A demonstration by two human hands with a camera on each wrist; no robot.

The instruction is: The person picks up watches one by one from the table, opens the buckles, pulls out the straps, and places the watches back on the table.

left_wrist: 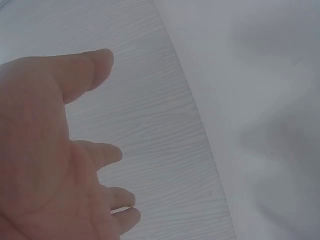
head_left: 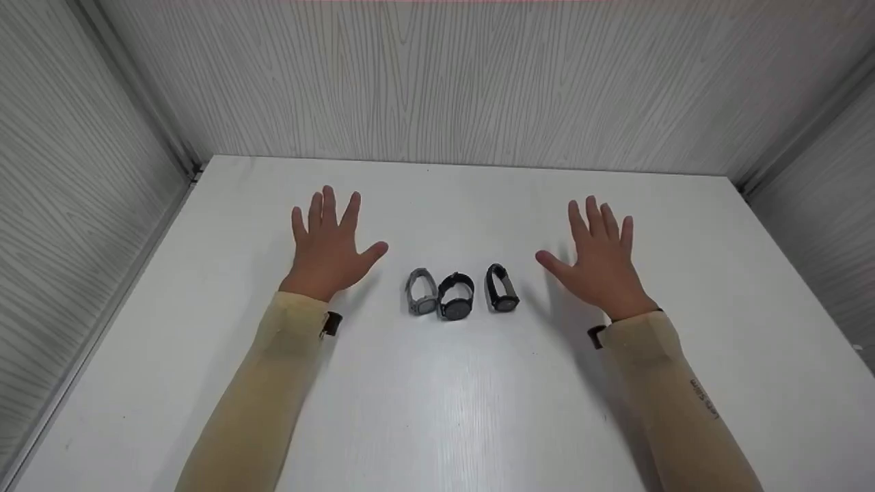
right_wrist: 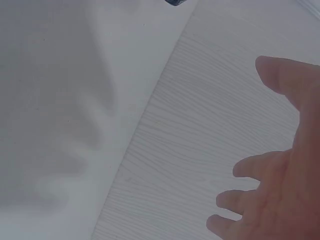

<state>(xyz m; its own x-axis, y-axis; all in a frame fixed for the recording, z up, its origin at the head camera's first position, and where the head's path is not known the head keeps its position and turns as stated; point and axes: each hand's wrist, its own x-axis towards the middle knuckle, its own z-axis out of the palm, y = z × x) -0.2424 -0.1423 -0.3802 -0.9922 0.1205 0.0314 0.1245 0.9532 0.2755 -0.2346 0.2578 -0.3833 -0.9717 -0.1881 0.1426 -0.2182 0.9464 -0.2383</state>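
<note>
Three wristwatches sit in a row on the white table (head_left: 424,383) between the hands. On the left is a grey watch (head_left: 424,305); close beside it is a black watch with a round face (head_left: 456,309). A little apart to the right, a dark watch with a smaller face (head_left: 505,303) has its strap looped. The left hand (head_left: 328,253) is spread over the table left of the grey watch, holding nothing. To the right of the watches, the right hand (head_left: 601,273) is likewise spread with fingers apart. Both wrist views show bare palms.
A pale wood-grain panel (head_left: 437,82) rises behind the table's far edge. Similar side panels stand at left (head_left: 61,205) and right (head_left: 827,164). Each sleeved forearm has a small black piece at the wrist. Shadows of the hands fall on the tabletop.
</note>
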